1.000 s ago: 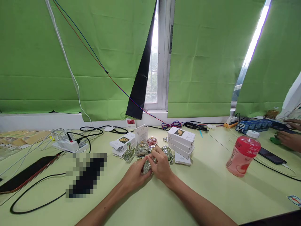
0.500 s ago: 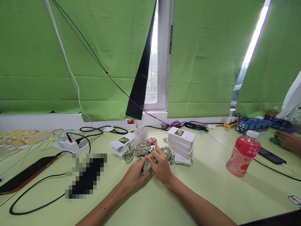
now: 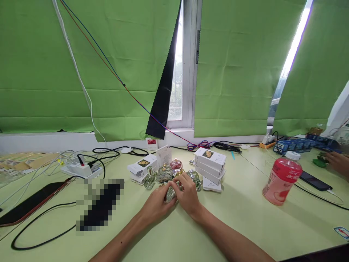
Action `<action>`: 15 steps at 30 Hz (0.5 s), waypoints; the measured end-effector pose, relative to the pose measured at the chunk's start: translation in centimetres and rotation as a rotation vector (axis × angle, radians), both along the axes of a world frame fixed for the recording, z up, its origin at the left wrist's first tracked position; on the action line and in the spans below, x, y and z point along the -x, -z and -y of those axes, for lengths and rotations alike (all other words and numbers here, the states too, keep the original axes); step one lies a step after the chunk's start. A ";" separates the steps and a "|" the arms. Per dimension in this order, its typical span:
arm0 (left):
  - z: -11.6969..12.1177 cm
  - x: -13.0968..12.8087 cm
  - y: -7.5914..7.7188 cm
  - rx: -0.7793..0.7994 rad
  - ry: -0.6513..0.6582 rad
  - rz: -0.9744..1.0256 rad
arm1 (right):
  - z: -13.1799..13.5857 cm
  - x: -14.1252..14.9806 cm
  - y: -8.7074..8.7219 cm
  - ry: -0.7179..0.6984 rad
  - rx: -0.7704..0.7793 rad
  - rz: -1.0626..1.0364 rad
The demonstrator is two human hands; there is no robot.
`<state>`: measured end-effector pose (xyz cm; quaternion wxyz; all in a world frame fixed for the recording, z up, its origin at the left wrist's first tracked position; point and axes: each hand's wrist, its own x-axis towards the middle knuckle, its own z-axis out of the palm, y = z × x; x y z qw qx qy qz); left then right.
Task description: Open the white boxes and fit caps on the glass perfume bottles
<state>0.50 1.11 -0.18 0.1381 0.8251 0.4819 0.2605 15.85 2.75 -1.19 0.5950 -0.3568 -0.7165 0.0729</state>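
Both my hands meet over a small clear glass perfume bottle (image 3: 171,193) lying low on the pale green table (image 3: 245,225). My left hand (image 3: 156,206) cups it from below and left. My right hand (image 3: 187,195) closes its fingers round the bottle's top. Just behind stand several more small bottles: a green one (image 3: 149,179), a round clear one (image 3: 164,174), a pink one (image 3: 176,165) and another green one (image 3: 195,178). White boxes are stacked to the right (image 3: 210,163) and to the left (image 3: 141,166).
A pink drink bottle (image 3: 282,179) stands at the right. A phone (image 3: 29,202), a power strip (image 3: 79,169) and loose cables lie at the left. Another person's hand (image 3: 336,161) rests at the far right by a dark phone (image 3: 315,180). Green curtains hang behind.
My hands stay on the bottle with only slight finger movement. The other person's upper hand at the far right has withdrawn from view.
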 end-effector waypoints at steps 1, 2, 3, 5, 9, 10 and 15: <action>0.0 0.0 0.0 0.002 0.000 0.002 | 0.0 0.0 -0.1 0.002 -0.002 0.002; 0.0 0.0 0.0 0.003 -0.001 0.005 | 0.1 0.0 -0.1 0.004 -0.004 0.004; -0.1 0.0 0.1 0.005 -0.001 0.006 | 0.1 -0.1 -0.2 0.005 -0.006 0.007; -0.1 0.0 0.1 0.004 -0.002 0.009 | 0.2 -0.1 -0.3 0.007 -0.010 0.009; -0.1 0.0 0.1 -0.007 -0.003 0.023 | 0.2 -0.1 -0.4 0.009 -0.010 0.005; -0.1 0.0 0.1 -0.009 -0.004 0.028 | 0.2 -0.1 -0.4 0.008 -0.009 0.003; -0.1 0.0 0.2 -0.013 -0.004 0.039 | 0.2 -0.1 -0.3 -0.002 0.018 -0.010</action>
